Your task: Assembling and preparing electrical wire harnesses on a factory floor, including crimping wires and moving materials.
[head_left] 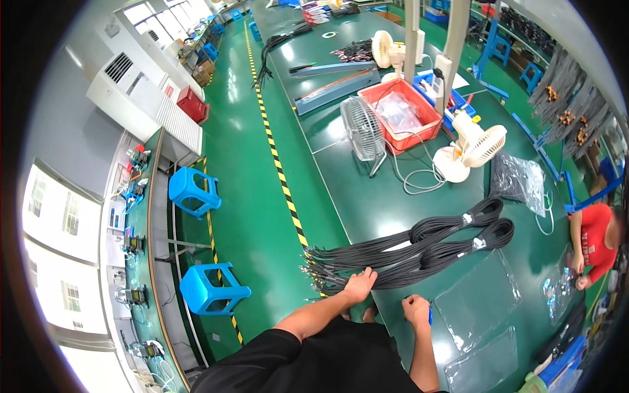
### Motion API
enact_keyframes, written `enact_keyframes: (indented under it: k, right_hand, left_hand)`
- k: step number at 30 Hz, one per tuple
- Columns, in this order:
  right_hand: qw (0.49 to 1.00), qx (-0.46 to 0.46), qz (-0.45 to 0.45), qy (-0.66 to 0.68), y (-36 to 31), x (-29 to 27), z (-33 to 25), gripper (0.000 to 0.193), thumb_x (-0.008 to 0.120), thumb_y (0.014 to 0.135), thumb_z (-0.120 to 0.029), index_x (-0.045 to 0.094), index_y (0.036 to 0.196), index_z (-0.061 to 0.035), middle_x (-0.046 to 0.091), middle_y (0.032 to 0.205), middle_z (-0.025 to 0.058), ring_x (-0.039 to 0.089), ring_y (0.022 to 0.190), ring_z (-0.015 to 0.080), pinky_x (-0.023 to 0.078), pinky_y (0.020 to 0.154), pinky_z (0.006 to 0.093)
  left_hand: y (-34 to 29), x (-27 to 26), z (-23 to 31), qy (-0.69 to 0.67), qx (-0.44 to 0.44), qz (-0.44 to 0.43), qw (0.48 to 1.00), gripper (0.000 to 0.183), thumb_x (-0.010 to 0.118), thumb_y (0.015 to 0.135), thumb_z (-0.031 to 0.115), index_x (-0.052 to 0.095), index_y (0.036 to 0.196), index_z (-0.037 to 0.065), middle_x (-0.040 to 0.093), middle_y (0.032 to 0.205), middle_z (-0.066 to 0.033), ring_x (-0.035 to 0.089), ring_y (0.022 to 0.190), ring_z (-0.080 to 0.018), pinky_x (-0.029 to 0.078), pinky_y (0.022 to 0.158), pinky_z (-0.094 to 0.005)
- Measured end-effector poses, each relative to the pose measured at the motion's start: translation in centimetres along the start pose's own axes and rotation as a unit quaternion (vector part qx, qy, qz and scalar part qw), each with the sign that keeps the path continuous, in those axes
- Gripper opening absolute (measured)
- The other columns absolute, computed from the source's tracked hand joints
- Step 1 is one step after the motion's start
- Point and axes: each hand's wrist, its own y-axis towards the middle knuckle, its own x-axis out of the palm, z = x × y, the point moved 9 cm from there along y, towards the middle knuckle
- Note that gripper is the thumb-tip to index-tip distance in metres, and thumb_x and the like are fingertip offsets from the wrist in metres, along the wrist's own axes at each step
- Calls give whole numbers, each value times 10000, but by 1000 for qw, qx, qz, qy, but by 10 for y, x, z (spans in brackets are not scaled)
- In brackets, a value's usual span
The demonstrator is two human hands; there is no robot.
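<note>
black cable bundles (429, 254) lie across the green table (373, 209); i see the left hand (360, 286) at their strands, its fingers' grip hidden from me, and the right hand (416, 309) curled, seemingly on a small blue item (430, 315). the red crate (414, 139) holds clear plastic bags (396, 111), partly behind a wire-guarded fan (363, 128).

A small, bright-blue object (430, 315) is mostly hidden by the curled right hand (416, 310).
The ends (316, 270) of the black, looped cables (429, 258) are too small to be told apart; the red-sleeved co-worker's head (615, 226) is blurred.
</note>
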Motion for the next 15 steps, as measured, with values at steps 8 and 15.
enact_keyframes:
  k: [8, 15]
  right_hand:
    - [997, -43, 69, 14, -61, 12, 20, 164, 627, 825, -138, 724, 881, -19, 702, 744, 144, 672, 666, 259, 528, 667, 383]
    - [909, 181, 133, 351, -211, 142, 125, 174, 598, 905, -128, 751, 839, -78, 614, 659, -6, 563, 622, 85, 436, 556, 242]
  left_hand:
    - [-3, -1, -12, -18, 47, -18, 999, 480, 583, 850, 62, 449, 1310, 61, 447, 1302, -177, 566, 1159, -363, 486, 912, -512]
    - [-67, -30, -57, -47, 164, 172, 970, 378, 582, 780, 52, 570, 1153, -7, 560, 1158, -196, 551, 1143, -395, 462, 957, -484]
